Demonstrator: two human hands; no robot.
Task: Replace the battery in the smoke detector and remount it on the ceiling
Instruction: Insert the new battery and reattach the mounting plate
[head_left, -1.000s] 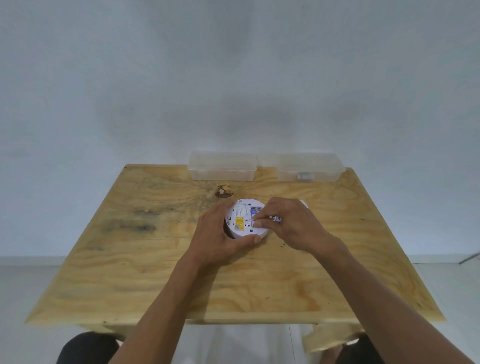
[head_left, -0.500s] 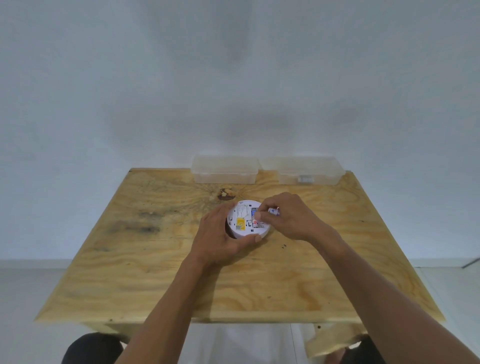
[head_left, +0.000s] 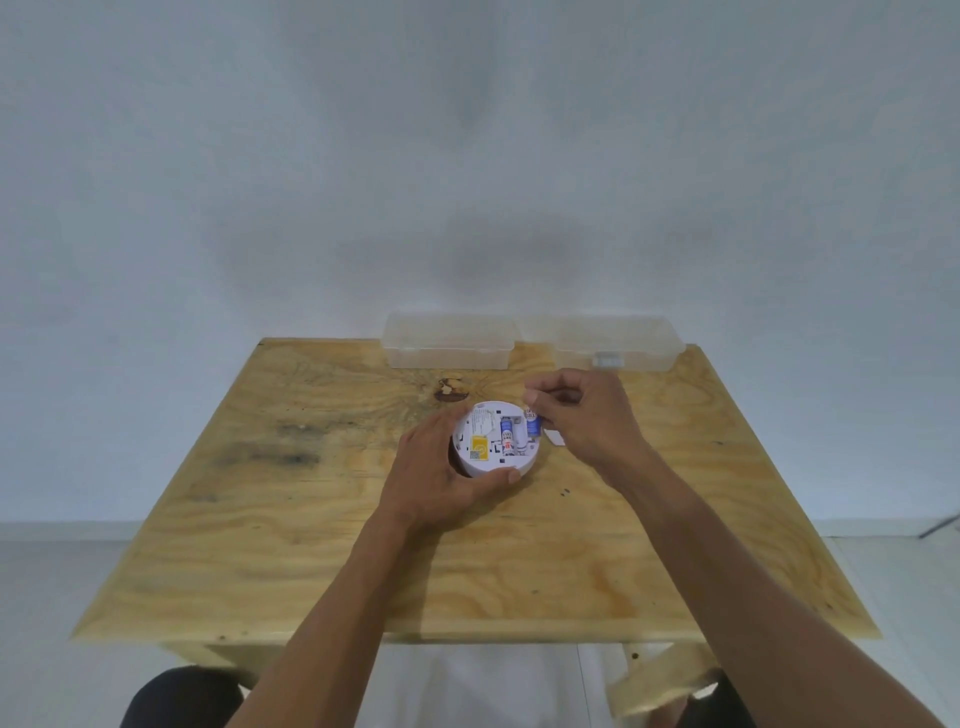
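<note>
The round white smoke detector (head_left: 485, 460) lies back-side up on the wooden table (head_left: 311, 545), its battery bay uncovered. My left hand (head_left: 436, 478) wraps its left and near rim. One blue-and-white battery (head_left: 507, 437) lies in the bay. A second battery (head_left: 533, 429) sits at the bay's right edge, its far end pinched by the fingertips of my right hand (head_left: 587, 415). A small white piece (head_left: 555, 438), possibly the bay cover, lies on the table just right of the detector, partly under my right hand.
Two clear plastic lidded boxes stand at the table's far edge, the left box (head_left: 449, 340) and the right box (head_left: 618, 343) with a small grey item inside. A dark knot (head_left: 450, 389) marks the wood behind the detector. A white wall rises behind.
My right hand has lifted off the detector's back and drawn to the right, uncovering both batteries; it now pinches the right-hand one. My left hand has kept its hold.
</note>
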